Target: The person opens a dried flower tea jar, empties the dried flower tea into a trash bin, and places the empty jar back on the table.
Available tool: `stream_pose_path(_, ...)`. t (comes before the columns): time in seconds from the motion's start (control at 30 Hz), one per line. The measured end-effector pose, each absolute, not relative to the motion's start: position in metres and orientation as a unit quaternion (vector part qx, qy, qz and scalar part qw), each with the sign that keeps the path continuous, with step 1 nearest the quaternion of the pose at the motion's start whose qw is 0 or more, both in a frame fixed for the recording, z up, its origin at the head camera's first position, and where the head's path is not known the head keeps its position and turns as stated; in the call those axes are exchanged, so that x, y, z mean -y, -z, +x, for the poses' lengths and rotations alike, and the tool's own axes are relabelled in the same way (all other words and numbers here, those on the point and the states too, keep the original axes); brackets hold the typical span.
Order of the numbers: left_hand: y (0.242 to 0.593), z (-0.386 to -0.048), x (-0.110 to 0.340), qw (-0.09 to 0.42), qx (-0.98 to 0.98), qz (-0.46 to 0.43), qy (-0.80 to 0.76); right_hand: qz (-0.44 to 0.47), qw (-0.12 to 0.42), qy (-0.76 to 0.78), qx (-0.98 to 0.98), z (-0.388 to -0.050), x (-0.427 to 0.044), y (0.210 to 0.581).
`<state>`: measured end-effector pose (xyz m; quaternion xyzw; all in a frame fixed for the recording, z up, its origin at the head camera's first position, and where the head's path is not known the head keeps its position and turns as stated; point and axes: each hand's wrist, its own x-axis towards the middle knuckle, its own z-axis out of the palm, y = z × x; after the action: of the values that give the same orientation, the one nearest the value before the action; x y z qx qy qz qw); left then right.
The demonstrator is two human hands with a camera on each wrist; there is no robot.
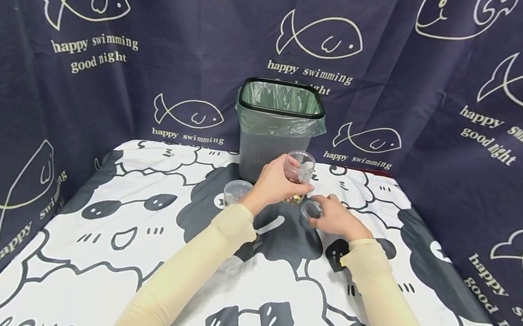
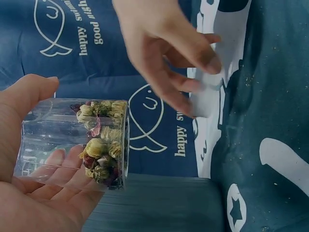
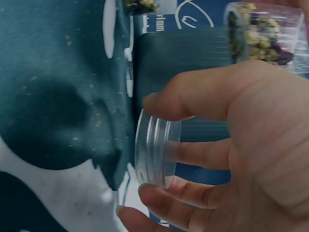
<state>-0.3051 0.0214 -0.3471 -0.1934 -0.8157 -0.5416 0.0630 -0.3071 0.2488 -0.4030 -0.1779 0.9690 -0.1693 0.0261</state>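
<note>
Head view: holding clear jar (image 1: 300, 174) with curled fingers of left hand (image 1: 276, 183), pinching lid (image 1: 311, 210) with half-spread fingers of right hand (image 1: 337, 216); apparently lidding or unlidding, so keep jar upright next.

One grey rectangular plastic bin (image 1: 258, 152) and one translucent green bag (image 1: 275, 124) are counted. From the bin, two clear cylindrical plastic containers (image 1: 303, 177) (image 1: 234, 191) are seen at 5 and 7 o'clock, and one clear round plastic lid (image 3: 157, 150) at 5.
</note>
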Motion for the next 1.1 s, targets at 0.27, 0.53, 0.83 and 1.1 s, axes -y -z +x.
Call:
stream_pose_path(0.27,0.348,-0.306,-0.019,0.058,0.813,-0.192,0.547,-0.166,0.057,0.153,-0.973,-0.308,-0.245,0.412)
stream_pose_path(0.53,0.350,-0.306,-0.018,0.058,0.817,-0.184,0.543,-0.157,0.069,0.146,-0.974,-0.307,-0.241,0.417)
stream_pose_path(0.83,0.350,-0.307,-0.017,0.059,0.817,-0.178,0.545,-0.148,0.073,0.149,-0.975,-0.306,-0.240,0.416)
stream_pose_path(1.1,0.346,-0.308,-0.013,0.078,0.817,-0.168,0.546,-0.143,0.077,0.147,-0.976,-0.308,-0.241,0.419)
